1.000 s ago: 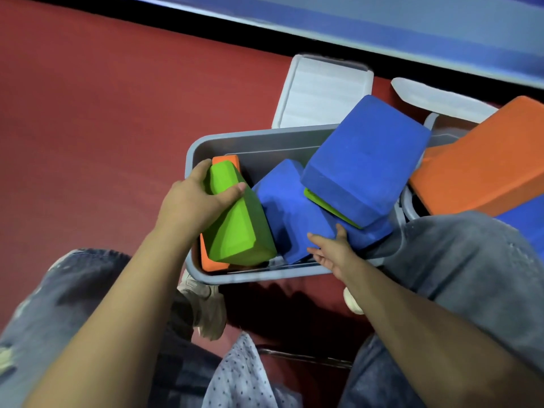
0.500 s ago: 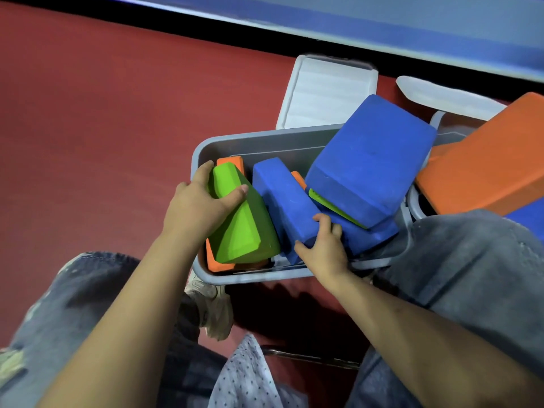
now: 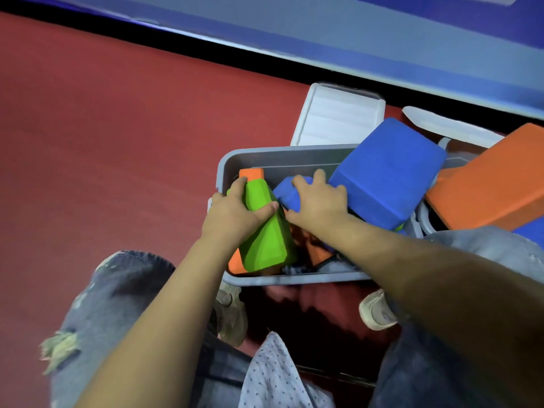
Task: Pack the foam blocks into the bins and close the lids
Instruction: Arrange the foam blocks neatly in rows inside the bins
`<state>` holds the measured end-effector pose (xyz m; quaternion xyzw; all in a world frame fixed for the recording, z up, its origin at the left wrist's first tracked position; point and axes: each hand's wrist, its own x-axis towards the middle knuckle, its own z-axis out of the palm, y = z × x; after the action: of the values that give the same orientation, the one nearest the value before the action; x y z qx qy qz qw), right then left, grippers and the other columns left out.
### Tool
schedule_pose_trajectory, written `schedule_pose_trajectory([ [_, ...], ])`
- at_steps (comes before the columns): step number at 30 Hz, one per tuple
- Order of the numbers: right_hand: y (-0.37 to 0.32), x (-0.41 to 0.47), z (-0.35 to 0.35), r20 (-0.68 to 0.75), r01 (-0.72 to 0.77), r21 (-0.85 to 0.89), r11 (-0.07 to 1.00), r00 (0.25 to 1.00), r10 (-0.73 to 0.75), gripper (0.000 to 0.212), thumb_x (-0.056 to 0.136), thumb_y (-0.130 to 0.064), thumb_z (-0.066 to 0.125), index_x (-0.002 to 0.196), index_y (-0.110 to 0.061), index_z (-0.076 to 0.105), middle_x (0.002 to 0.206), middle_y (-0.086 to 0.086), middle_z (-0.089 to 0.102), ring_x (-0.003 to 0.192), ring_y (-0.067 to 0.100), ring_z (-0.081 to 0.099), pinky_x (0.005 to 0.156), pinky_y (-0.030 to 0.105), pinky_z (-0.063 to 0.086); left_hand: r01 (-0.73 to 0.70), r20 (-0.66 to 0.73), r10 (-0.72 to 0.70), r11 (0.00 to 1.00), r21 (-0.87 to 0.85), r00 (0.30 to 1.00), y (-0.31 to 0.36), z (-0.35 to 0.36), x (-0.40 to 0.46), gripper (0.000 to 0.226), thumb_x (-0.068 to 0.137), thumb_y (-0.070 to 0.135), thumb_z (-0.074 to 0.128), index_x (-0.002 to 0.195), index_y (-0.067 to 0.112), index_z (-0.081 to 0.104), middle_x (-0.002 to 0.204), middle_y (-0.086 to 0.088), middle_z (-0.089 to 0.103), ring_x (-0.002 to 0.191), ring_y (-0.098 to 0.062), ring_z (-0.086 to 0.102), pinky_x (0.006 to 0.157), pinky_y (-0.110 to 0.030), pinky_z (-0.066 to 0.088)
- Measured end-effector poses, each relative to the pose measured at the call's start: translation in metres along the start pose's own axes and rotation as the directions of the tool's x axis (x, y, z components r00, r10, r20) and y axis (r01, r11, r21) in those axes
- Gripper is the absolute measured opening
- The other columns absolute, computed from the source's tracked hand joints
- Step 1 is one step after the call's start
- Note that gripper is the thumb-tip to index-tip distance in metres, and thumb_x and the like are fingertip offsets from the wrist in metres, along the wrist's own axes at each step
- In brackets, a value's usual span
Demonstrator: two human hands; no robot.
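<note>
A grey bin (image 3: 282,156) on the red floor holds several foam blocks. My left hand (image 3: 235,214) grips a green block (image 3: 265,234) standing on end at the bin's left side, with an orange block (image 3: 251,173) behind it. My right hand (image 3: 319,201) is closed over the top of a smaller blue block (image 3: 287,192) in the middle of the bin. A large blue block (image 3: 388,175) leans over the bin's right side. The bin's white lid (image 3: 338,117) lies just beyond it.
A second bin (image 3: 426,219) to the right carries a big orange block (image 3: 497,184) and a blue one (image 3: 530,234); another white lid (image 3: 447,125) lies behind it. My knees and shoes flank the near rim. A blue wall base runs along the far side.
My right hand has moved from the near end of the smaller blue block up onto its top, tipping it upright. My left hand keeps hold of the green block.
</note>
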<state>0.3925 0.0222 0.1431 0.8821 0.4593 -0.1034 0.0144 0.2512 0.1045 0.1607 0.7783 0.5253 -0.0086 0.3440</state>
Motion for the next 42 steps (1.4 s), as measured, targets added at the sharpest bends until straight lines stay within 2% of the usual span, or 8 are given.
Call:
schedule_pose_trajectory([
  [3,0.005,0.018,-0.024,-0.010,0.011,-0.075,0.997,1.000,-0.012,0.063,0.076,-0.055,0.056,0.128,-0.023,0.042,0.119,0.014,0.047,0.109,0.031,0.049,0.088,0.041,0.033,-0.004,-0.002,0.004,0.999,-0.033,1.000,-0.005,-0.003,-0.002,0.088,0.071,0.070,0.062,0.146,0.042,0.024,0.131,-0.013,0.040,0.123,-0.034,0.047,0.097,-0.040,0.042],
  [6,0.009,0.037,-0.041,0.028,-0.093,0.087,0.992,0.995,0.091,0.062,0.077,-0.056,0.054,0.128,-0.023,0.042,0.123,0.015,0.048,0.116,0.034,0.045,0.091,0.043,0.036,-0.015,0.011,0.015,0.999,-0.044,1.000,-0.010,-0.001,-0.007,0.087,0.072,0.070,0.061,0.146,0.043,0.023,0.130,-0.013,0.039,0.116,-0.033,0.052,0.094,-0.037,0.043],
  [12,-0.003,0.070,-0.053,-0.009,-0.065,0.040,0.997,0.998,0.065,0.058,0.077,-0.057,0.053,0.123,-0.022,0.045,0.118,0.016,0.050,0.110,0.035,0.047,0.092,0.044,0.034,-0.093,0.073,0.091,0.995,0.024,0.993,-0.002,0.016,0.003,0.087,0.073,0.069,0.060,0.147,0.042,0.022,0.135,-0.012,0.034,0.122,-0.032,0.048,0.099,-0.039,0.043],
  [20,-0.021,0.116,-0.048,0.005,0.014,-0.004,1.000,1.000,-0.014,0.054,0.078,-0.060,0.049,0.119,-0.023,0.047,0.112,0.015,0.052,0.105,0.033,0.050,0.089,0.044,0.033,-0.059,0.247,0.040,0.996,0.070,0.968,-0.010,0.050,0.025,0.095,0.075,0.064,0.064,0.150,0.038,0.012,0.141,-0.019,0.029,0.118,-0.036,0.051,0.092,-0.038,0.044],
  [24,-0.017,0.136,-0.031,0.032,0.008,0.069,0.998,0.999,-0.010,0.058,0.080,-0.060,0.050,0.122,-0.020,0.047,0.116,0.017,0.050,0.108,0.035,0.048,0.089,0.042,0.037,-0.004,0.292,-0.012,0.999,0.054,0.956,-0.013,0.058,0.039,0.098,0.074,0.063,0.066,0.151,0.037,0.010,0.145,-0.021,0.025,0.121,-0.038,0.050,0.095,-0.039,0.044],
  [31,0.001,0.150,-0.007,0.197,0.086,0.174,0.981,0.973,-0.120,0.058,0.089,-0.035,0.058,0.139,-0.013,0.040,0.132,0.021,0.042,0.120,0.037,0.044,0.098,0.036,0.036,0.025,0.373,-0.061,0.995,0.101,0.926,-0.008,0.066,0.051,0.103,0.073,0.060,0.070,0.152,0.032,0.010,0.143,-0.021,0.026,0.123,-0.037,0.049,0.099,-0.038,0.042],
  [35,0.002,0.139,-0.023,0.149,0.153,0.343,0.927,0.965,-0.215,0.057,0.088,-0.026,0.059,0.140,-0.014,0.041,0.140,0.013,0.044,0.125,0.027,0.045,0.100,0.029,0.034,0.010,0.380,-0.065,0.990,0.144,0.923,-0.006,0.064,0.053,0.102,0.071,0.063,0.070,0.150,0.032,0.014,0.141,-0.022,0.030,0.122,-0.037,0.049,0.097,-0.038,0.043],
  [42,0.057,0.060,-0.066,-0.064,0.199,0.493,0.847,0.979,-0.192,0.047,0.089,-0.022,0.061,0.134,-0.014,0.048,0.132,0.008,0.048,0.117,0.019,0.051,0.094,0.018,0.033,0.015,0.354,-0.111,0.965,0.264,0.929,0.000,0.059,0.046,0.100,0.077,0.064,0.064,0.152,0.030,0.007,0.145,-0.021,0.029,0.124,-0.037,0.047,0.092,-0.038,0.043],
])
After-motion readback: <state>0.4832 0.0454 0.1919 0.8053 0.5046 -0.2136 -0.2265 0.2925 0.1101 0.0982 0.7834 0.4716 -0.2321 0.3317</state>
